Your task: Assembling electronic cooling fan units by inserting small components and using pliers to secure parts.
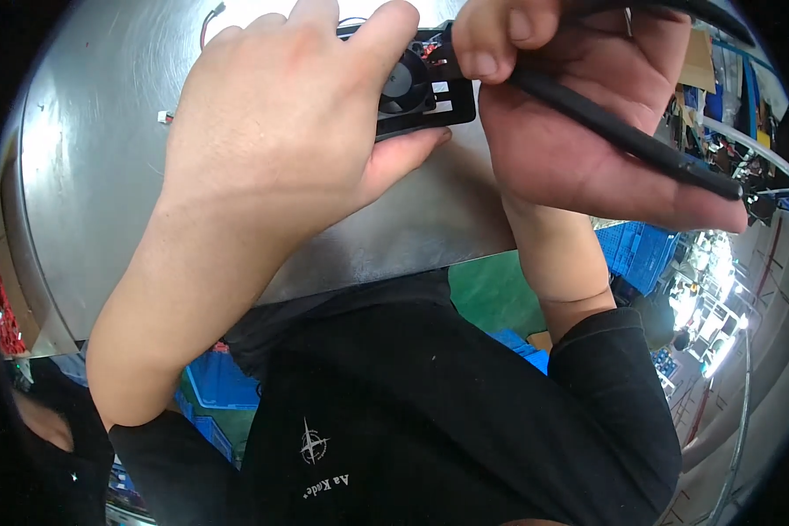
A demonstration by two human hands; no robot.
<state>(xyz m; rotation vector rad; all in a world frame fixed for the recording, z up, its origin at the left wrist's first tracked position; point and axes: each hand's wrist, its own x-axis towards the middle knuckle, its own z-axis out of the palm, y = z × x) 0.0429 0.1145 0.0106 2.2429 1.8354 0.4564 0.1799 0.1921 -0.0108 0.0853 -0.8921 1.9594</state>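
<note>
My left hand (272, 114) is wrapped round a black rectangular plastic housing (463, 103), held above the metal table. Inside the housing sits a small black fan (401, 89), partly covered by my fingers. Red wires or parts (429, 51) show beside the fan. My right hand (570, 153), palm partly turned up, is closed on a black two-armed tool (627, 136). Its arms spread apart toward the right. The fingertips of that hand are at the housing's right end and hide the tool's working end, so I cannot tell whether it touches anything inside.
Under my hands is a shiny metal table (88, 228). A small white connector (165, 117) and a dark cable plug (215, 10) lie on it to the left. Blue crates (644, 254) stand at the right, and another blue bin (223, 381) is below the table edge. Another person's arm (48, 425) shows at lower left.
</note>
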